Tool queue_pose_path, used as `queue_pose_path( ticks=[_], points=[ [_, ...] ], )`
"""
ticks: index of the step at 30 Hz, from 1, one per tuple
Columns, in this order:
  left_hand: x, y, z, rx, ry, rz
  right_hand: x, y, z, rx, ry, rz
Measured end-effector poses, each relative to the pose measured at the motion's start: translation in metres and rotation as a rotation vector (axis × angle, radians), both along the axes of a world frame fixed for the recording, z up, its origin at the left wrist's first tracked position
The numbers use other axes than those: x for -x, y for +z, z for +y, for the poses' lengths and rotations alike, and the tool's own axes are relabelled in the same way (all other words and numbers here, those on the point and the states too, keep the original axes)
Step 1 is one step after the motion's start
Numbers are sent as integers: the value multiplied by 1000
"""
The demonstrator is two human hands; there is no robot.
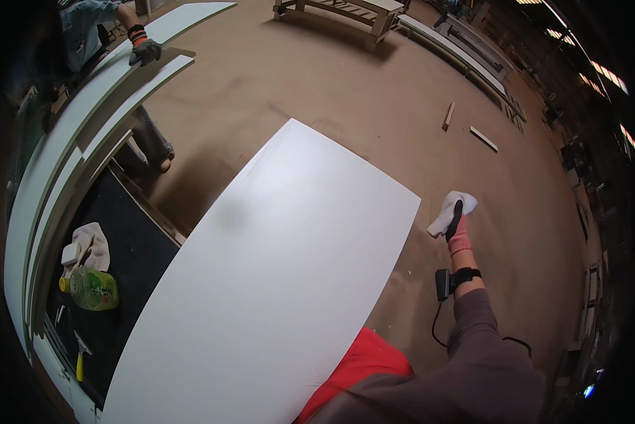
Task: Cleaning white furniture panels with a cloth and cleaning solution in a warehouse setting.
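Note:
My right hand (457, 225), in a pink and black work glove, is closed round a white cloth (453, 209). It is held out to the right, apart from the edge of a large white panel (282, 247). The panel spreads in front of me over a black-topped table (137, 233), its far corners reaching past the table. A faint greyish patch shows on its surface toward the far left. My left hand is outside the picture.
Left on the table are a bottle of green liquid (95, 288), a beige cloth (93, 244), a white block (71, 254) and a yellow-handled scraper (81, 357). Beyond, a gloved co-worker's hand (145, 51) rests on stacked white panels (63, 169). Two wood strips (483, 138) lie on the floor.

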State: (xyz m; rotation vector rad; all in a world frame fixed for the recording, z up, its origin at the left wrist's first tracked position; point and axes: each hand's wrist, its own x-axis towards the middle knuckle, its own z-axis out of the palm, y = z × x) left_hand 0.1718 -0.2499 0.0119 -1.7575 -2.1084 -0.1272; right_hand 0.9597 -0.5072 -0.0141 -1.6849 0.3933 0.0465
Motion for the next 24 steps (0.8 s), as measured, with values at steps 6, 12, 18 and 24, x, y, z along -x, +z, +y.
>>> queue_pose_path(
  ticks=[6,12,18,24],
  points=[
    [97,-46,-18,12,74,55,177,96,165,648,995,-638],
    [83,-24,-13,1,19,62,271,74,302,503,1884,-1040],
    [54,-26,11,-23,-19,-28,254,61,400,645,1575,-1036],
    [31,-21,34,-12,-96,-56,127,58,319,1084,1035,-748]
  ],
)
